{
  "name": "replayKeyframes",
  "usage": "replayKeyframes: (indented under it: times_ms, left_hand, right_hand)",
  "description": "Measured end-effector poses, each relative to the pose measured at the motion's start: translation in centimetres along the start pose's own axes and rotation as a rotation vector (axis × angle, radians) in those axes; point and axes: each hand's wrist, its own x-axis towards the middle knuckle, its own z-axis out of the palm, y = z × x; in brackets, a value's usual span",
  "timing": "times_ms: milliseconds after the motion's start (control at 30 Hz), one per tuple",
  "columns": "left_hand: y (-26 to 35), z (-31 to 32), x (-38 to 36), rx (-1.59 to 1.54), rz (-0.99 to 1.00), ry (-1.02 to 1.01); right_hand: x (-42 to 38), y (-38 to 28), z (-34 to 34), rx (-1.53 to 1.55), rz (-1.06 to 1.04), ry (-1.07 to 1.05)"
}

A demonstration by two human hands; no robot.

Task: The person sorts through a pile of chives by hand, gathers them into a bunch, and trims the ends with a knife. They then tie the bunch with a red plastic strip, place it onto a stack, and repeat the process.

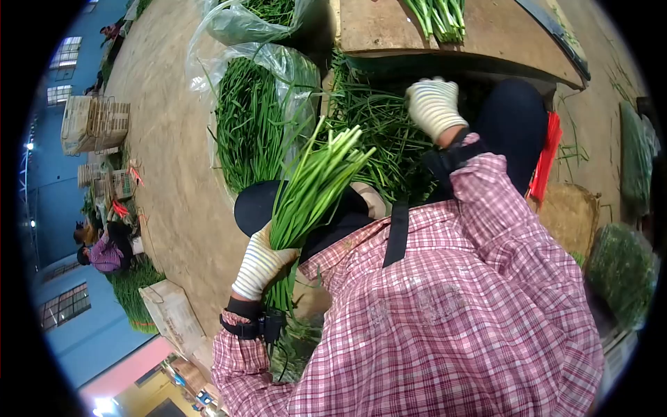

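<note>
My left hand (261, 265), in a striped white glove, is wrapped round a bunch of garlic chives (316, 184). Their pale stem ends point up and away from me, and the leaf ends hang below the hand. My right hand (435, 108), gloved the same way, is held above loose green leaves (379, 118), close to the near edge of a wooden board (486, 31). Its fingers are curled in, and whatever they may hold is hidden. More chives (441, 19) lie on the board with their stem ends toward me.
To the left stands an open clear plastic bag (295, 73) full of chives, another bag (260, 24) beyond it. Red strips (545, 156) hang beside my right knee. Stacked crates (94, 125) and a person (108, 256) in a checked shirt are farther left.
</note>
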Motion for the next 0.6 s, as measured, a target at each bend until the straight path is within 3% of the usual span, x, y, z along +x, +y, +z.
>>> replayKeyframes:
  times_ms: [67,100,167,233,300,433,533,600]
  left_hand:
    - [-0.4,-0.4,0.1,0.106,0.022,-0.004]
    - [-0.5,-0.4,0.1,0.161,0.034,-0.010]
    - [-0.8,-0.2,0.6,0.179,0.048,-0.009]
    - [-1.6,0.0,1.1,0.223,0.191,0.017]
    - [-1.7,-0.3,1.0,0.266,0.186,-0.003]
    - [0.9,0.5,0.2,0.116,0.045,-0.087]
    - [0.8,0.3,0.3,0.050,-0.053,-0.160]
    - [0.5,0.2,0.3,0.056,-0.018,-0.157]
  right_hand:
    - [0.1,0.0,-0.1,0.163,-0.054,0.058]
    - [-0.2,-0.9,-1.0,0.467,-0.293,0.007]
    - [-1.2,-3.7,-1.8,0.743,-0.540,-0.289]
    - [-1.6,-5.9,-1.2,0.948,-0.512,-0.531]
    - [-1.8,-6.3,-1.4,1.093,-0.454,-0.658]
    - [-1.7,-6.2,-0.1,1.033,-0.472,-0.555]
    - [-1.4,-5.3,-1.0,1.022,-0.316,-0.465]
    - [0.2,-2.8,-0.6,0.797,-0.323,-0.172]
